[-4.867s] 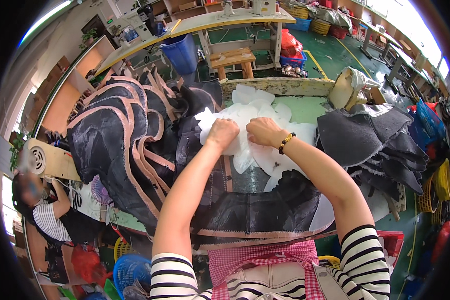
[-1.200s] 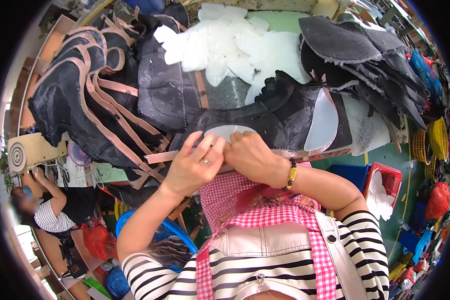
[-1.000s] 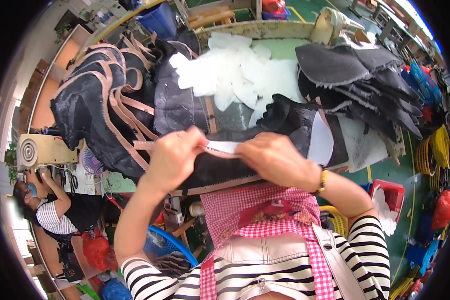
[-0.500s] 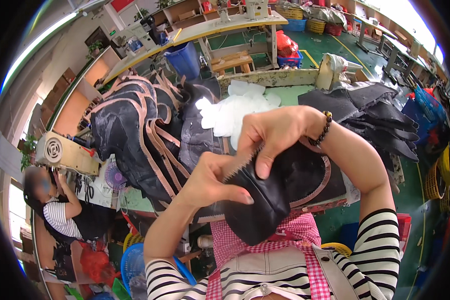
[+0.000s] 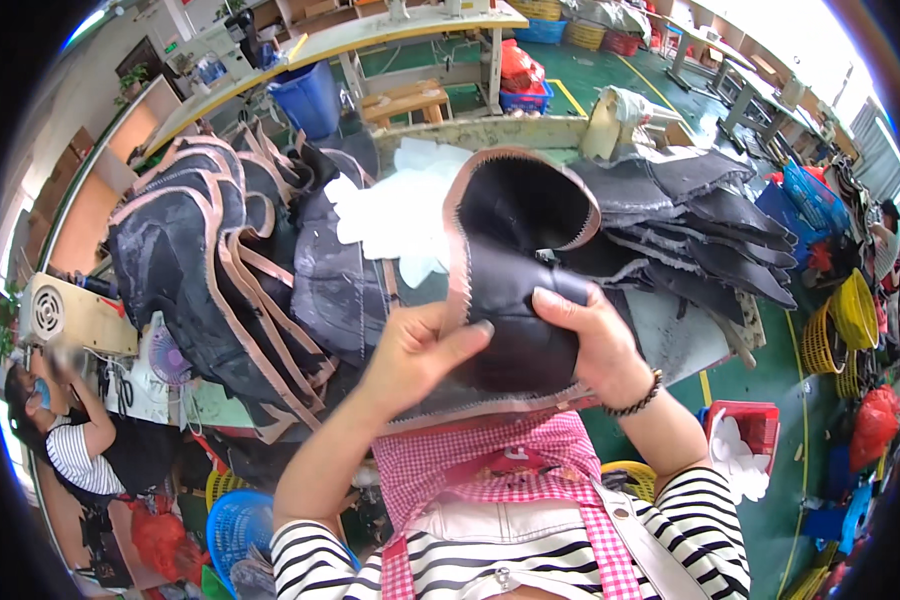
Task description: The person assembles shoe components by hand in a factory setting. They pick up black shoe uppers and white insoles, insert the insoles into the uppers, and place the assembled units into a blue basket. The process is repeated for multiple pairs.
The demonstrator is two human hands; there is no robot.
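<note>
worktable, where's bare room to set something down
Bare: pale dusty worktable at right, between stacked dark grey fabric pieces and its near edge. Crowded: the left, under heaped black tan-edged pieces; the middle, with flat white pieces and the held black curved piece.

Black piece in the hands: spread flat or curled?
Curled: the black piece bends round into a loop beyond the left hand and right hand.

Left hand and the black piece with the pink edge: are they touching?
Touching. The head view shows the left hand pinching the black piece by its pink edge, thumb lying across the front.
</note>
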